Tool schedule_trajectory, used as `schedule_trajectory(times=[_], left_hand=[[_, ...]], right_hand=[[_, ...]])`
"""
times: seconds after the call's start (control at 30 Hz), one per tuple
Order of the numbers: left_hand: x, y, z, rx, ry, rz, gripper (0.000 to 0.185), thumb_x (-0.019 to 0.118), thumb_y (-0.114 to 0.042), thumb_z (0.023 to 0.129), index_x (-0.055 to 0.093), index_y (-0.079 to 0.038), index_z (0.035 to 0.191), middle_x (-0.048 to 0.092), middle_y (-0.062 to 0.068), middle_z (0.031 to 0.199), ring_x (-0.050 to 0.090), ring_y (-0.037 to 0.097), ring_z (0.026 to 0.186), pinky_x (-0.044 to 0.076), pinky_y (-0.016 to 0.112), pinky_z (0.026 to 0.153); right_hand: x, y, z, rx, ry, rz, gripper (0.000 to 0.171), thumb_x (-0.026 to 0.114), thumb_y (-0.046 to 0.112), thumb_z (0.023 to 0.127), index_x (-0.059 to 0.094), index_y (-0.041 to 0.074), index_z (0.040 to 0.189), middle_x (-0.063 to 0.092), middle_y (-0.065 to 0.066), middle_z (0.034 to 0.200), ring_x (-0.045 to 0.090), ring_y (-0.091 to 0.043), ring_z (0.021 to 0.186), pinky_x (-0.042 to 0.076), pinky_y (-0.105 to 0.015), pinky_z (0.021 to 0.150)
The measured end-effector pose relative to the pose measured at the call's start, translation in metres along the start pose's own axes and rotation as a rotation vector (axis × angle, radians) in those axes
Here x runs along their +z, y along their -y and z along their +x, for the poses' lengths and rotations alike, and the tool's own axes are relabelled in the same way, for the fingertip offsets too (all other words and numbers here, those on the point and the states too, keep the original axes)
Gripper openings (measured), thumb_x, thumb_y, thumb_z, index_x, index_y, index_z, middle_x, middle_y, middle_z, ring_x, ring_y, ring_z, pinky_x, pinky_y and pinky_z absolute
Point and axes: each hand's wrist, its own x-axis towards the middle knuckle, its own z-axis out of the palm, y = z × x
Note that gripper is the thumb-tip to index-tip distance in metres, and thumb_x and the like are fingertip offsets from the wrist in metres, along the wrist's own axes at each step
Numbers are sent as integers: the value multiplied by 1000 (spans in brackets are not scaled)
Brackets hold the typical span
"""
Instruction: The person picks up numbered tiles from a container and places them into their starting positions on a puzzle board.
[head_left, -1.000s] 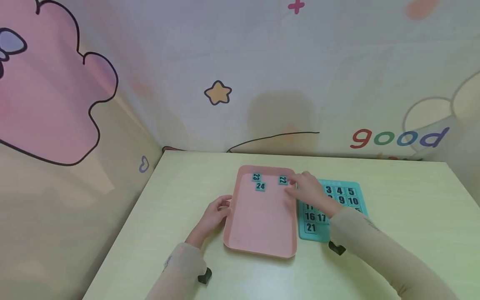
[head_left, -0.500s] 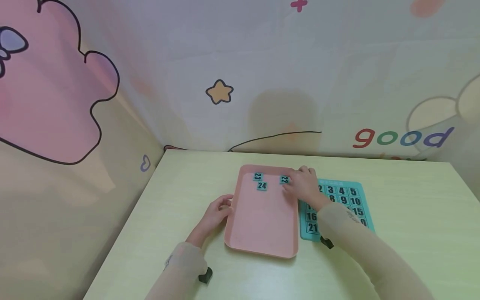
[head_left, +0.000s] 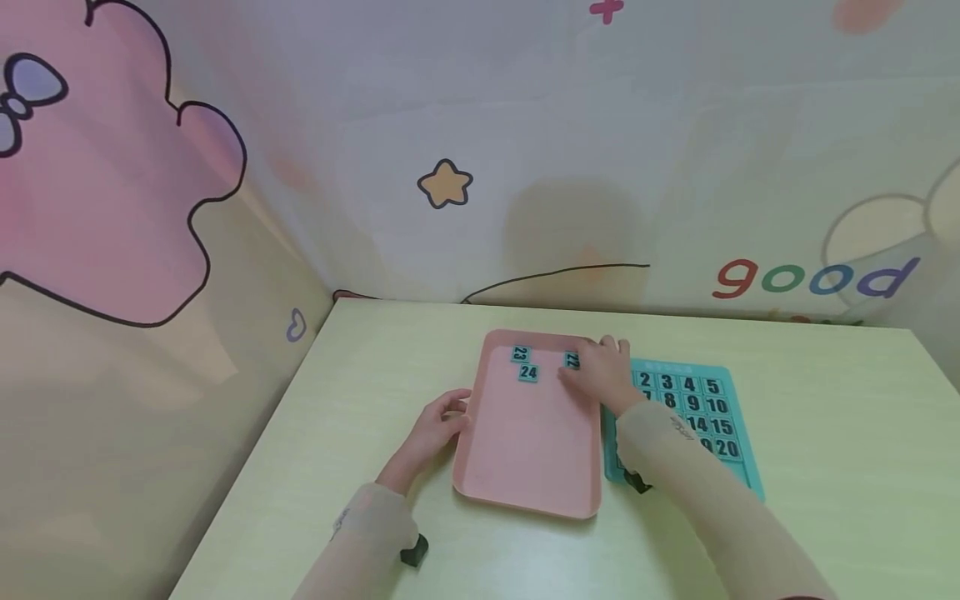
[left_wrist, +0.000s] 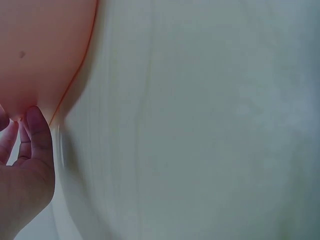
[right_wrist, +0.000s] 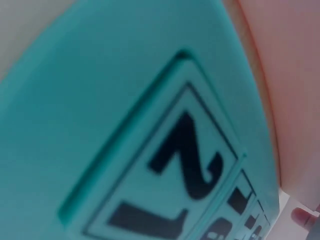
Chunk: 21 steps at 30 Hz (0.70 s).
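A pink tray point(head_left: 525, 450) lies on the table, with three teal number tiles near its far end. Tile 23 point(head_left: 521, 354) is turned sideways just behind tile 24 point(head_left: 528, 372). My left hand point(head_left: 435, 425) grips the tray's left rim, thumb and fingers at the edge in the left wrist view. At the far right corner, my right hand point(head_left: 600, 372) bends over tile 22 point(head_left: 572, 360) and partly hides it; I cannot tell whether it pinches the tile. A fingertip point(right_wrist: 304, 217) shows at the right wrist view's edge.
Against the tray's right side lies a teal number board point(head_left: 671, 368) with several rows of tiles, partly under the right forearm. Its tile 21 point(right_wrist: 165, 175) fills the right wrist view. A printed cloth wall point(head_left: 420, 100) stands behind the table point(head_left: 360, 358).
My right hand has shifted left over tile 22, covering more of it, and its forearm has swung left across the board. The left hand stays at the rim. The view has drifted slightly.
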Motion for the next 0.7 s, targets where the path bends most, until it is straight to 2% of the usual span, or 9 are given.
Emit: schedule_trajectory(times=[0.13,0.33,0.53,0.7], left_hand=[[0,1,0,4,-1,-11,41,51,1,82,47,-5,123,51,16,105,54,16,87,47,25,74],[0,0,0,10,11,-15,42,50,0,82,46,-5,124,50,15,105,53,15,87,46,25,74],[0,-1,-1,3,5,-14,42,51,0,82,46,-4,124,50,15,105,53,15,85,46,24,72],[-1,-8,-5,0,19,-26,42,51,2,83,45,-1,124,50,18,105,52,13,82,45,25,71]], right_hand=[[4,0,2,20,-1,16,52,61,45,77,57,8,112,61,-11,107,42,-31,97,22,-52,93],[6,1,3,22,-7,26,46,62,39,77,58,8,110,61,-11,107,43,-30,95,23,-53,92],[5,3,4,31,2,39,45,62,41,76,61,7,105,62,-11,104,42,-29,94,24,-52,90],[5,6,4,37,-11,22,43,62,39,78,61,7,106,62,-12,105,43,-29,93,23,-53,92]])
